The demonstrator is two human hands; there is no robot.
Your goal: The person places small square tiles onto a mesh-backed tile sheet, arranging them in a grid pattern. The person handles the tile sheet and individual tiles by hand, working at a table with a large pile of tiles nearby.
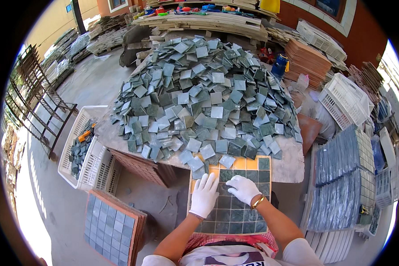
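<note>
Some tiles apparently being seated; left hand flat, right hand curled, grip unclear; tray gaps to be filled next.

From my head, the left fisheye looks forward and steeply down, near above my left hand, right hand and tile board, reaching past the stone-tile heap to a red-brown wall.

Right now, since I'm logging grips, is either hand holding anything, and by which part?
The left hand is outstretched over the tile grid, no hold visible. The right hand curls over the tile grid; whether it grips anything cannot be told.
</note>
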